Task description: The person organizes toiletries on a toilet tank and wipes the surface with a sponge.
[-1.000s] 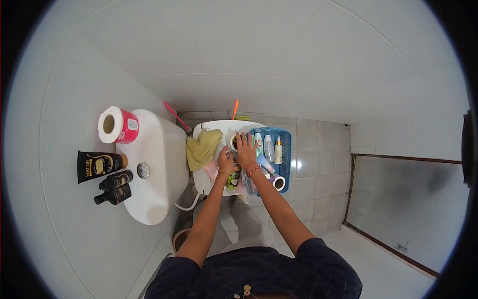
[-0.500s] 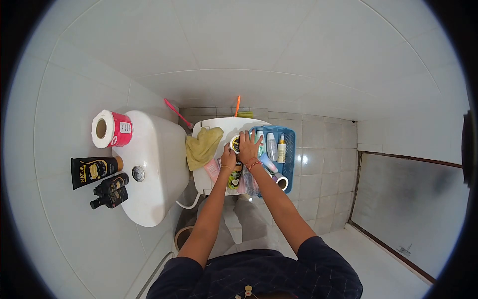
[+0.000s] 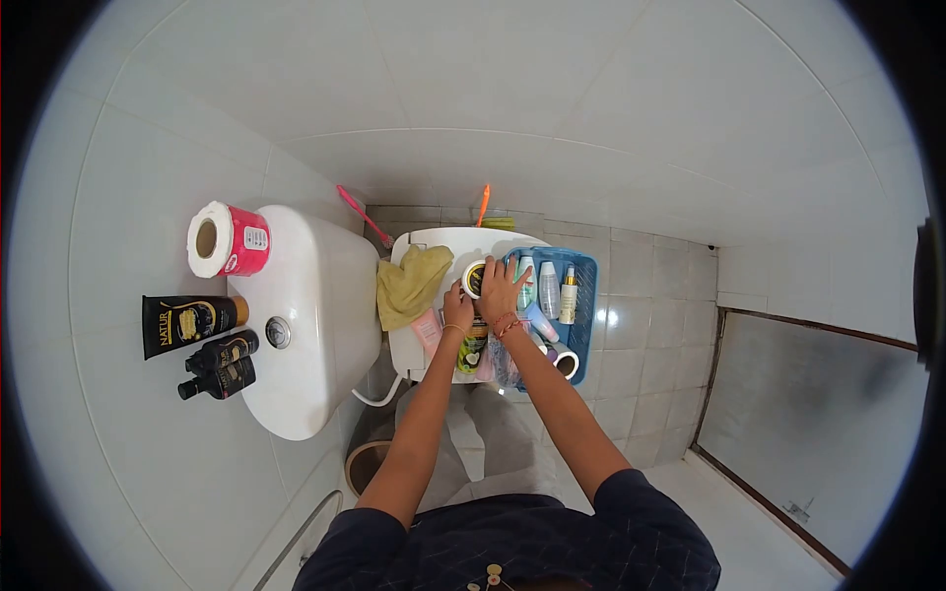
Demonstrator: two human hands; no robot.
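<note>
As the round jar (image 3: 473,279) turns its circular face up at frame centre, the right hand (image 3: 501,292) lies spread beside it. The left hand (image 3: 457,315) sits just below; I cannot tell its grip.

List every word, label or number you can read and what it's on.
"NATUR": on the black tube.
Label on the pink roll wrapper: too small to read.
Labels on the black bottles: blurred.
Labels on the bottles in the blue basket and on the jar by the left hand: unreadable.
</note>
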